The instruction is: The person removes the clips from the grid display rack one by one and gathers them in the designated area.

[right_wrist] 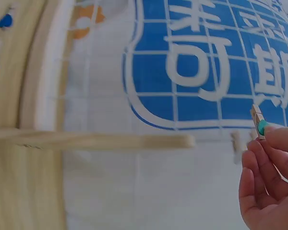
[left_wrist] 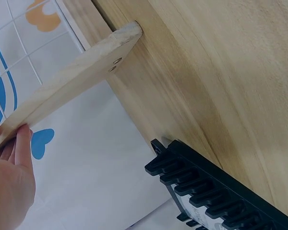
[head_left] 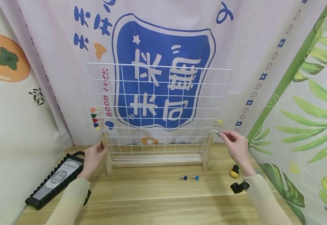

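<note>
Wire grid (head_left: 157,109) stands upright in a wooden stand (head_left: 156,162) at the back of the desk (head_left: 157,193), in front of a printed curtain. Left hand (head_left: 93,156) grips the stand's left post, thumb and fingers wrapped on the wood; wrist view shows the thumb (left_wrist: 23,143) lying against the post's edge — looks like a brace to keep the grid from shifting. Right hand (head_left: 236,144) is raised to the grid's right edge, fingertips pinching a small wooden clip (right_wrist: 258,122) with a teal heart on it, held just beside the wire; whether it touches the wire, cannot tell. Clip is pale wood, narrow, spring type. Two more clips (head_left: 217,122), one with a yellow tag, already sit on that right edge just above. A column of coloured heart clips (head_left: 95,118) hangs on the left edge. Two blue-heart clips (head_left: 189,177) lie loose on the desk in front of the stand. Black tray (head_left: 54,179) lies at the desk's left; small yellow-and-black object (head_left: 234,171) near the right wrist.
</note>
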`<state>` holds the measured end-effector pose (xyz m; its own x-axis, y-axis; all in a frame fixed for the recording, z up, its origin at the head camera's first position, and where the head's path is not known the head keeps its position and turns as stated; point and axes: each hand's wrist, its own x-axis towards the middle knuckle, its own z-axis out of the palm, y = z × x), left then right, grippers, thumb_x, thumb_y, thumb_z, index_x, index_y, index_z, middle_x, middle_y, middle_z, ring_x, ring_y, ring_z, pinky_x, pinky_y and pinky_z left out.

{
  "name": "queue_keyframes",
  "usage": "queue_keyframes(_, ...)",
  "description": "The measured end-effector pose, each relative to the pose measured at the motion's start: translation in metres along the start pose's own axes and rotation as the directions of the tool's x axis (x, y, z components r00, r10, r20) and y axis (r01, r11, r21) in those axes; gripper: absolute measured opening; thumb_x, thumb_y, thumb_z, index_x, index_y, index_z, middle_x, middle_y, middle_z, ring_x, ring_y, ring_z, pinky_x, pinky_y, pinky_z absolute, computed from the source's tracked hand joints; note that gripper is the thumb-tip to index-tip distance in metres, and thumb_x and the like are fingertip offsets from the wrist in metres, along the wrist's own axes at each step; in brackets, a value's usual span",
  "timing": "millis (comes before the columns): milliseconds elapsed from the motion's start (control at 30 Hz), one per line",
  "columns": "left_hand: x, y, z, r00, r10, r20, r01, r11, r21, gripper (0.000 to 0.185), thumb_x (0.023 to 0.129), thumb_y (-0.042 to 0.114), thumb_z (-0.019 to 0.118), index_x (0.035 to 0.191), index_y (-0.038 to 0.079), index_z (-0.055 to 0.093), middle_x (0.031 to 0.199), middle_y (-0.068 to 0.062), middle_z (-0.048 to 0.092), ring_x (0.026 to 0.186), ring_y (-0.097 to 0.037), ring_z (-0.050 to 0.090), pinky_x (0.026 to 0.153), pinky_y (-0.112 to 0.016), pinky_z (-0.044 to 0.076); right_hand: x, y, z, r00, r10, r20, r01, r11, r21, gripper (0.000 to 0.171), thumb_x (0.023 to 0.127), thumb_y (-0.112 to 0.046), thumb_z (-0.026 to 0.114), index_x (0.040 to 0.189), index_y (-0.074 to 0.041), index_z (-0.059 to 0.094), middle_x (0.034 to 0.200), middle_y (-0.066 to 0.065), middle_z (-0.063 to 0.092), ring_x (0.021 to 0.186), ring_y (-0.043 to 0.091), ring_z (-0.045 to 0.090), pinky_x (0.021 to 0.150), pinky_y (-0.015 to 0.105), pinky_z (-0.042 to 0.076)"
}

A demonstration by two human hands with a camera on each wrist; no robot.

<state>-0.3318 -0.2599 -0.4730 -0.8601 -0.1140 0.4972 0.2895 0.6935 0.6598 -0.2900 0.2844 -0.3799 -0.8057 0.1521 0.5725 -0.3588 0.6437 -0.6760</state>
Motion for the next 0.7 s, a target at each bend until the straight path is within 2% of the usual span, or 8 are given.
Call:
queue_keyframes(200, 0.002, 0.002, -0.002, 1.0, 0.008, -0.004, -0.008, 1.0, -0.008, 0.028, 0.094, 0.005, 0.063, 0.117, -0.011, 0.065, 0.112, -0.033, 0.067, 0.099, -0.044, 0.071, 0.079, -0.046, 0.059, -0.038, 0.009, 0.029, 0.995, 0.027, 0.1, -0.03, 0.999, 0.025, 0.015, 0.089, -0.012, 0.073, 0.101, -0.003, 0.074, 0.091, 0.015, 0.076, 0.068, -0.003, 0.059, 0.061, 0.014, 0.053)
queue_keyframes(333, 0.001, 0.002, -0.002, 1.0, 0.006, -0.007, -0.006, 1.0, -0.004, 0.03, 0.094, 0.006, 0.063, 0.119, -0.011, 0.064, 0.113, -0.032, 0.067, 0.099, -0.044, 0.071, 0.079, -0.046, 0.059, -0.065, 0.012, 0.053, 0.979, 0.044, 0.198, -0.053, 0.998, 0.04, 0.014, 0.087, -0.009, 0.074, 0.099, -0.004, 0.074, 0.09, 0.012, 0.076, 0.071, 0.013, 0.065, 0.062, 0.015, 0.054)
queue_keyframes(400, 0.001, 0.001, -0.002, 1.0, 0.004, -0.009, -0.004, 1.0, -0.001, 0.03, 0.094, 0.006, 0.063, 0.119, -0.01, 0.064, 0.112, -0.032, 0.067, 0.099, -0.044, 0.071, 0.079, -0.046, 0.059, -0.078, 0.014, 0.065, 0.971, 0.025, 0.236, -0.036, 0.999, 0.041, 0.012, 0.085, -0.008, 0.075, 0.097, -0.005, 0.075, 0.089, 0.011, 0.076, 0.072, 0.016, 0.067, 0.064, 0.015, 0.055)
queue_keyframes(567, 0.0, 0.001, -0.001, 1.0, 0.001, -0.006, -0.001, 1.0, -0.01, 0.029, 0.094, 0.006, 0.063, 0.118, -0.011, 0.064, 0.112, -0.032, 0.068, 0.099, -0.043, 0.071, 0.078, -0.044, 0.059, -0.104, 0.022, 0.09, 0.947, -0.061, 0.315, 0.054, 0.998, 0.03, 0.008, 0.083, -0.007, 0.077, 0.09, -0.008, 0.076, 0.083, 0.005, 0.076, 0.067, 0.001, 0.062, 0.06, 0.016, 0.055)
queue_keyframes(700, 0.0, 0.001, -0.001, 1.0, -0.003, -0.002, 0.003, 1.0, -0.015, 0.03, 0.094, 0.006, 0.063, 0.118, -0.011, 0.064, 0.112, -0.033, 0.068, 0.099, -0.043, 0.071, 0.078, -0.044, 0.059, -0.117, 0.031, 0.102, 0.915, -0.089, 0.394, 0.096, 0.995, 0.0, 0.006, 0.083, -0.009, 0.077, 0.089, -0.008, 0.076, 0.082, 0.003, 0.075, 0.066, -0.007, 0.056, 0.059, 0.015, 0.052)
